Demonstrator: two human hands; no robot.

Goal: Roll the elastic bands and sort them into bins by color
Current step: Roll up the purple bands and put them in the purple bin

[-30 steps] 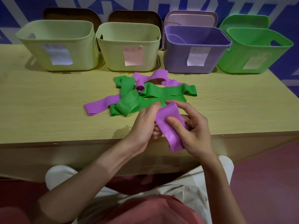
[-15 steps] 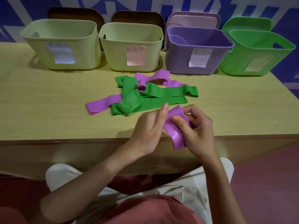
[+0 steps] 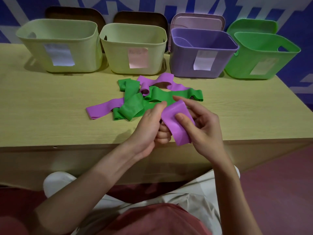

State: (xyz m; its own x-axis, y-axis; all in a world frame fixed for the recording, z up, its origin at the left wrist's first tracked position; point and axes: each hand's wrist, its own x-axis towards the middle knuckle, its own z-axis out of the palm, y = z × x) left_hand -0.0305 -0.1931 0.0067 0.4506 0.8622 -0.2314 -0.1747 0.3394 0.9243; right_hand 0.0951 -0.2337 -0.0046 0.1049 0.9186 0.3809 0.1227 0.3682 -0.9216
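Purple band (image 3: 176,122) is held above the worktop (image 3: 42,106) near edge, pinched between both hands. Left hand (image 3: 149,126) is curled on its 9 o'clock edge, right hand (image 3: 201,128) clamped on it with the thumb pressed flat on top. Long axis runs 11 to 5 o'clock, free end pointing at 5. Purple bin (image 3: 201,53) lies at 12 o'clock, nearer the right hand. Rolling looks unfinished. The loose pile (image 3: 135,102) remains at 11 o'clock.

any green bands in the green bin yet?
No: what shows of the inside of the green bin is bare, and the green bands lie in the pile on the table.
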